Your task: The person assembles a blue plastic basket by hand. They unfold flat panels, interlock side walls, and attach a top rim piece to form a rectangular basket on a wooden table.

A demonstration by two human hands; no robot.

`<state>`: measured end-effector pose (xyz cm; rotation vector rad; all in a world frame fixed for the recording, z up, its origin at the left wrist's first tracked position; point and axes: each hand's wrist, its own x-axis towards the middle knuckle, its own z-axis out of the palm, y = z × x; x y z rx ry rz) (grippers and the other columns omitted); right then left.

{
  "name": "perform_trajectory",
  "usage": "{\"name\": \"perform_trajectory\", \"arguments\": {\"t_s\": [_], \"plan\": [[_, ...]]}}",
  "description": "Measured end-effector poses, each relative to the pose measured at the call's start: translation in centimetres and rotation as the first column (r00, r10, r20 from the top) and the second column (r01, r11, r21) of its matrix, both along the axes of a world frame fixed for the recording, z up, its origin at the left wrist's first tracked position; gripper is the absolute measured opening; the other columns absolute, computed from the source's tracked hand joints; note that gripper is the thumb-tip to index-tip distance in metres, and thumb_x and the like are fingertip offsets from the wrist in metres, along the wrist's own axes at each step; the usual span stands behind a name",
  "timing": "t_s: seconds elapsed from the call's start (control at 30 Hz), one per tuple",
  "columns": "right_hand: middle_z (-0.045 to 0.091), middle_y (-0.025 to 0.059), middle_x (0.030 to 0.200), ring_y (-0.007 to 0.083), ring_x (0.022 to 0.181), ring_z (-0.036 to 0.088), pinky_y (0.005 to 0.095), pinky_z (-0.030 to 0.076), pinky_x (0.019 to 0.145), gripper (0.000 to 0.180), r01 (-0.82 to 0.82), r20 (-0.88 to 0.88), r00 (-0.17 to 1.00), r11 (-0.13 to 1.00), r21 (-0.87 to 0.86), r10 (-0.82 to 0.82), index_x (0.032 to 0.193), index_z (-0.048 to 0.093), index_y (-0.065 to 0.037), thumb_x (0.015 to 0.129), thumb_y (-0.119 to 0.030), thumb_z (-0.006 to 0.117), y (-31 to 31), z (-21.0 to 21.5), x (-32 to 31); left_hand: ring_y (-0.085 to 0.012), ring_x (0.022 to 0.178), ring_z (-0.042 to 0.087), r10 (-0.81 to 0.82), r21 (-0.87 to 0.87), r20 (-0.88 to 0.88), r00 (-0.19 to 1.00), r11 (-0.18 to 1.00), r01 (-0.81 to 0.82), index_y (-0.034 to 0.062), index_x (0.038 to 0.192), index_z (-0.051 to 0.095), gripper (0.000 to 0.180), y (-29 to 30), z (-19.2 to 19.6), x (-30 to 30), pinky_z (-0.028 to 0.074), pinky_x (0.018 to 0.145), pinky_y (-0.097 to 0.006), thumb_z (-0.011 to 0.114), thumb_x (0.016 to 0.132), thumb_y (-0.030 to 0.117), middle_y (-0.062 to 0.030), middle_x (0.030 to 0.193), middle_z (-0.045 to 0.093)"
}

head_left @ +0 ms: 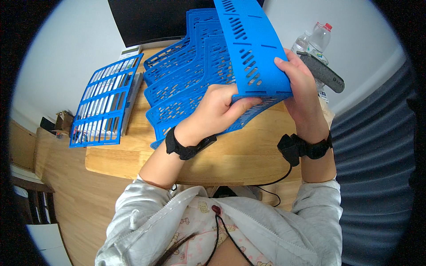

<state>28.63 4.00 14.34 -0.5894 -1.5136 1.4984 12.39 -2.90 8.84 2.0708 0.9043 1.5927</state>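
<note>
A blue plastic file rack (177,93) with several slotted dividers lies over the wooden table in front of me. Its solid-edged blue panel (255,48) rises toward the top of the view, with rows of slanted slots. My left hand (222,106) is closed round the lower left corner of this panel, thumb lying along the bottom edge. On the right edge, my right hand (301,84) grips the panel, with its thumb on the front face and its other fingers mostly hidden behind. Black straps are fastened round both wrists.
A blue grid panel (104,102) leans at the left over a stack with white sides. Behind the rack stands a black screen (151,22). Clear plastic bottles (320,35) and a dark grey elongated object (326,73) are at the right, near a dark curtain (377,146).
</note>
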Motion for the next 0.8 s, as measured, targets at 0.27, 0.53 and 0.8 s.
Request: {"name": "perform_trajectory", "arguments": {"t_s": [0.27,0.53,0.8], "plan": [[0.059,0.0151,0.111,0.0191,0.095,0.061,0.0305,0.049,0.083,0.040,0.028,-0.017,0.999,0.999,-0.036,-0.028,0.125,0.043,0.003,0.091,-0.017,0.048,0.2,0.1,-0.4,-0.0115,0.080,0.061,-0.031,-0.123,0.111,0.993,0.991,0.045,0.0003,0.104,0.063,0.019,-0.2,0.1,0.2,0.049,0.072,-0.027,0.060,0.086,0.006,-0.0075,0.093,0.068],[0.059,0.0153,0.108,0.0208,0.092,0.061,0.0321,0.050,0.081,0.040,0.022,-0.048,0.999,0.996,-0.088,-0.027,0.122,0.045,0.004,0.087,-0.015,0.050,-0.1,0.2,-0.5,-0.0176,0.086,0.063,-0.114,-0.181,0.103,0.988,0.975,0.132,0.0040,0.112,0.060,0.030,-1.3,1.2,-0.6,0.049,0.077,-0.029,0.064,0.083,0.012,-0.0113,0.098,0.066],[0.059,0.0129,0.110,0.0189,0.097,0.059,0.0308,0.047,0.084,0.041,-0.028,-0.010,1.000,0.993,-0.118,0.027,0.123,0.047,0.000,0.087,-0.019,0.051,-0.9,0.9,-0.3,-0.0137,0.077,0.058,0.014,-0.298,-0.063,0.998,0.954,-0.033,0.0003,0.099,0.062,0.022,-3.4,3.4,-2.6,0.047,0.071,-0.027,0.066,0.082,0.013,-0.0089,0.086,0.064]]}}
